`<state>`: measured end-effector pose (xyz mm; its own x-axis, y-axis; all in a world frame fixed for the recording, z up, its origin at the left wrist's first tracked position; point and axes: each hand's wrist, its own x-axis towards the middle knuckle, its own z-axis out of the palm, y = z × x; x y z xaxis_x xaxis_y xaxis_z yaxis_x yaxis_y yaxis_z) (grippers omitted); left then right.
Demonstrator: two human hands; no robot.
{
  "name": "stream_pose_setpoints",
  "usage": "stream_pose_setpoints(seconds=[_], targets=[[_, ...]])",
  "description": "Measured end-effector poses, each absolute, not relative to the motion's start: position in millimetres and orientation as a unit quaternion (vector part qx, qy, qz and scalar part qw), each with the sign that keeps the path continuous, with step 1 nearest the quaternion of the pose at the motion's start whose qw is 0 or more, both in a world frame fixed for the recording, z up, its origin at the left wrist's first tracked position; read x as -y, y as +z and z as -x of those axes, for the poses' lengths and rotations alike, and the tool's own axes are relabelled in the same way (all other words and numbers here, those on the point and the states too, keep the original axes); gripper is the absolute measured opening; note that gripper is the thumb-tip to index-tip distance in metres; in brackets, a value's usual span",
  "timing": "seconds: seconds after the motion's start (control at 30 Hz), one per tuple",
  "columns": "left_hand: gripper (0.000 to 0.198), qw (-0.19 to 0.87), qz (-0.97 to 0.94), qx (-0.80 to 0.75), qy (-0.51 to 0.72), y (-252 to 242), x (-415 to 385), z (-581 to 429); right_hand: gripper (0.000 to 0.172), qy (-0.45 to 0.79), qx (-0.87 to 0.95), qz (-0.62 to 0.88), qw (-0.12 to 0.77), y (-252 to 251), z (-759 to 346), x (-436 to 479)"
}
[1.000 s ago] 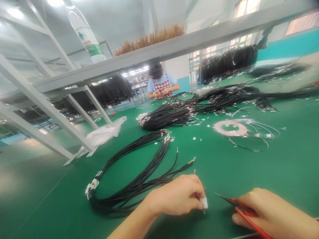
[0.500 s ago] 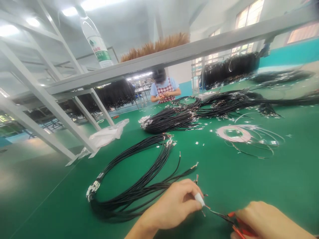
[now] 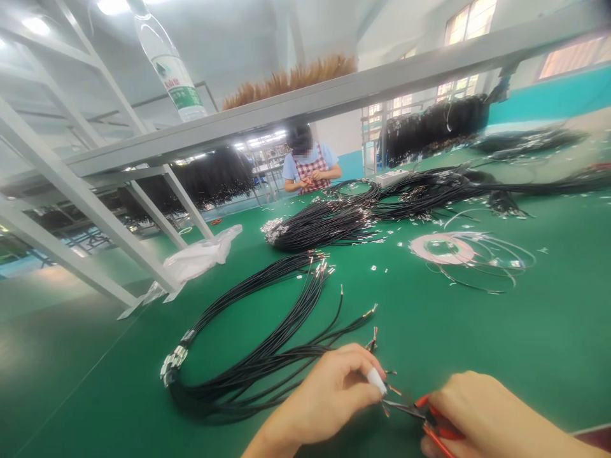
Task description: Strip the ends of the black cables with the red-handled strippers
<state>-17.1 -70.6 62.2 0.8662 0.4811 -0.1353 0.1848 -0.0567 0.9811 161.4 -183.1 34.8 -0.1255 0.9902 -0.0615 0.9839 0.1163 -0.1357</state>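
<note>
My left hand (image 3: 340, 393), with a white wrap around one finger, pinches the end of a black cable. Fine coloured wires (image 3: 392, 389) stick out past its fingertips. In my right hand (image 3: 482, 407) are slim-jawed pliers (image 3: 436, 427) with red handles. Their tips reach the wires right beside the left fingertips; whether the jaws are closed on a wire I cannot make out. A looped bundle of black cables (image 3: 258, 369) lies left of my left hand, with silvery connectors (image 3: 174, 362) at its bend and stripped ends toward the hand.
Farther back lies a large pile of black cables (image 3: 319, 222) with scattered white scraps. At the right is a pale ring of thin strip (image 3: 443, 248). A plastic bag (image 3: 203, 254) rests beside the metal rack (image 3: 147, 261). A person (image 3: 311, 166) works across the green table (image 3: 477, 318).
My right hand has shifted left and slightly up, carrying the plier tips closer to the left fingertips. The left hand keeps its pinch; the whole view has moved slightly.
</note>
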Motion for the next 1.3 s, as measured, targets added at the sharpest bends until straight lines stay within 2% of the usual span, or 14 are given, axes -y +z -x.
stream_pose_setpoints(seconds=[0.47, 0.83, 1.07, 1.2, 1.3], targets=[[0.008, 0.655, -0.709, -0.230, 0.122, 64, 72, 19, 0.019, -0.013, 0.759, 0.650, 0.032, 27, -159, 183], [0.005, 0.651, -0.706, -0.250, 0.123, 59, 70, 17, 0.013, -0.032, 0.780, 0.622, 0.052, 16, -162, 183], [0.005, 0.661, -0.698, -0.245, 0.124, 58, 71, 15, 0.015, -0.043, 0.790, 0.611, 0.038, 12, -159, 182], [0.003, 0.673, -0.678, -0.259, 0.140, 57, 70, 14, 0.022, 0.020, 0.774, 0.630, 0.058, 14, -167, 182], [0.012, 0.661, -0.667, -0.293, 0.180, 58, 64, 17, 0.032, 0.124, 0.731, 0.666, 0.084, 17, -185, 177]])
